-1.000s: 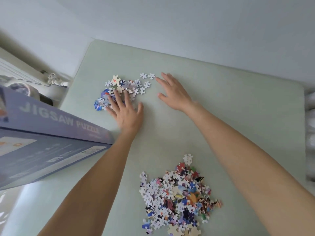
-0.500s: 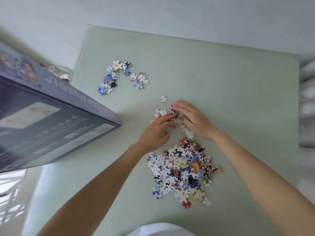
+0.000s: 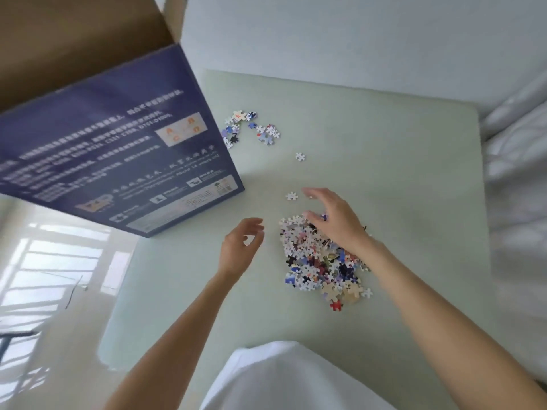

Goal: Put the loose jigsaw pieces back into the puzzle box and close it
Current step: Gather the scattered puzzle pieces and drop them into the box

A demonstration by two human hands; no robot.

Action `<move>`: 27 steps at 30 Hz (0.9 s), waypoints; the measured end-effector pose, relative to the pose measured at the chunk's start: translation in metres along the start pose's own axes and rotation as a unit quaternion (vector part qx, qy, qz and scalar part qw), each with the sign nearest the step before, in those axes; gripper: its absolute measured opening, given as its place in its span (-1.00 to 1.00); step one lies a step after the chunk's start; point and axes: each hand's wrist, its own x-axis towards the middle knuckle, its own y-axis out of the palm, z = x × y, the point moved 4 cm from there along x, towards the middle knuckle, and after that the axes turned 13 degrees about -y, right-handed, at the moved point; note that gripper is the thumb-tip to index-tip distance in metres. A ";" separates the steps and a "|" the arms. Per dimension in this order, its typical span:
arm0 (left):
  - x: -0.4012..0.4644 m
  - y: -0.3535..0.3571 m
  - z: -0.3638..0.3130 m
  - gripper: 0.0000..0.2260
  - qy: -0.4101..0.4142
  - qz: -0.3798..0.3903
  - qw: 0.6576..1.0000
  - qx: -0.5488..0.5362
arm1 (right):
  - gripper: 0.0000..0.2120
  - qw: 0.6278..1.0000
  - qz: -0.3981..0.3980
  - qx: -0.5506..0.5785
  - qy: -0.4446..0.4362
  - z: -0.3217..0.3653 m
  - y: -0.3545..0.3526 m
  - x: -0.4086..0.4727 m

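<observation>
1. My right hand (image 3: 336, 223) lies spread over the far edge of the big pile of jigsaw pieces (image 3: 321, 261) on the desk (image 3: 399, 179), fingers loosely bent, gripping nothing that I can make out.
2. My left hand (image 3: 239, 250) hovers just beside the pile, fingers softly curled and empty.
3. The puzzle box (image 3: 118, 143) stands tilted at my left, its brown inside showing at the top, so it is not closed.
4. A small far cluster (image 3: 251, 128) and two stray pieces (image 3: 299, 156) lie well apart from the pile; I could easily overlook them.
5. Scooping too large a handful could spill pieces over the desk edge onto the floor.
</observation>
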 end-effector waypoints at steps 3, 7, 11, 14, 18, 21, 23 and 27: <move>-0.005 -0.053 0.032 -0.70 -0.103 -0.092 0.987 -0.075 | -0.41 0.998 -0.011 0.060 -0.029 0.047 0.009 0.047; 0.001 -0.117 0.075 -0.17 -0.235 -0.221 0.934 -0.151 | -0.21 0.995 -0.003 0.099 -0.020 0.092 0.030 0.103; 0.008 -0.166 0.077 -0.10 -0.162 -0.292 0.918 -0.215 | -0.31 0.988 -0.019 0.151 -0.022 0.113 0.048 0.123; 0.013 -0.176 0.061 -0.24 -0.094 -0.286 0.913 -0.276 | -0.36 0.980 -0.034 0.197 0.006 0.118 0.050 0.119; 0.021 -0.174 0.044 -0.33 -0.078 -0.255 0.921 -0.283 | -0.41 0.979 -0.081 0.184 0.024 0.106 0.033 0.104; 0.033 -0.162 0.015 -0.40 -0.060 -0.233 0.930 -0.277 | -0.46 0.976 -0.124 0.177 0.032 0.090 0.007 0.084; 0.039 -0.145 -0.016 -0.47 -0.046 -0.229 0.937 -0.261 | -0.44 0.973 -0.152 0.170 0.034 0.072 -0.016 0.065; 0.055 -0.097 -0.074 -0.49 -0.022 -0.181 0.956 -0.229 | -0.37 0.957 -0.216 0.187 0.057 0.028 -0.063 0.029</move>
